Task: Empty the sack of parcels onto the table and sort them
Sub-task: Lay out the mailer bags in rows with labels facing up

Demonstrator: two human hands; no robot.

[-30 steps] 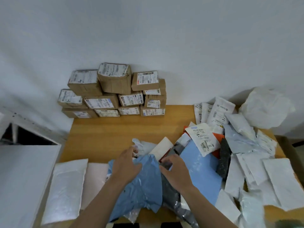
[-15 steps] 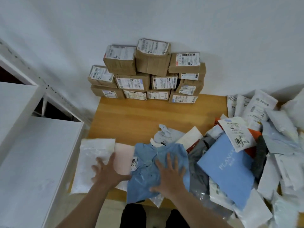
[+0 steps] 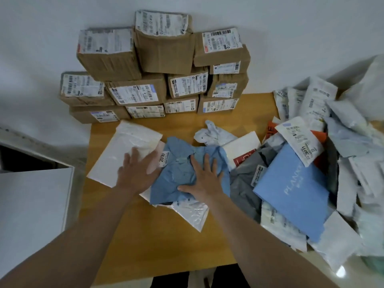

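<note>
Beneath right hand [image 3: 202, 180], blue parcel [image 3: 174, 170].

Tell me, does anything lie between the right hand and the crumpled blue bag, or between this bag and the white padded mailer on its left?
Nothing visible does. The right hand lies flat on the blue bag, fingers spread. The white padded mailer lies close beside the bag, partly under the left hand.
</note>
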